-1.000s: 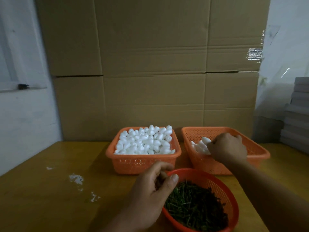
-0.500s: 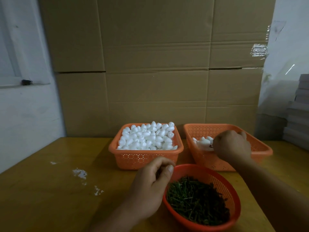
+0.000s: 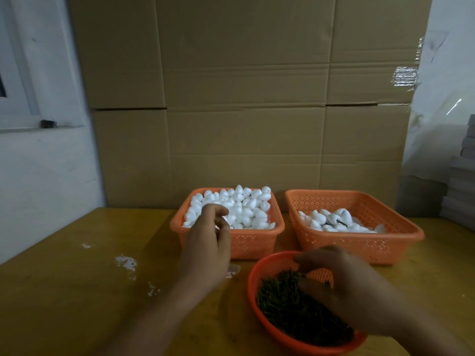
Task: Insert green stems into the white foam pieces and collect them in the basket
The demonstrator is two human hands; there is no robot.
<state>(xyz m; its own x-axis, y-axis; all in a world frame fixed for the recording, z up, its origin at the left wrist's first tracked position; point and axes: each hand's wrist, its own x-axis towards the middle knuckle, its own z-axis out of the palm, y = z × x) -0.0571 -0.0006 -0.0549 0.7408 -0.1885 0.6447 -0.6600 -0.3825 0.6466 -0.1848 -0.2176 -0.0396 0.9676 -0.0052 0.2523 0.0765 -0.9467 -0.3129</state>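
Both hands have swapped places: left hand [image 3: 209,242] now reaches the full foam basket [image 3: 257,242], fingers curled, grip unclear; right hand [image 3: 341,286] pinches at stems [image 3: 290,309] in the round bowl [image 3: 253,281]. Stemmed pieces [image 3: 334,222] lie in the right basket [image 3: 359,245].

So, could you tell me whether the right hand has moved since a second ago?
Yes. The right hand has left the right-hand basket of finished pieces and come back toward the person, now over the round bowl of green stems.
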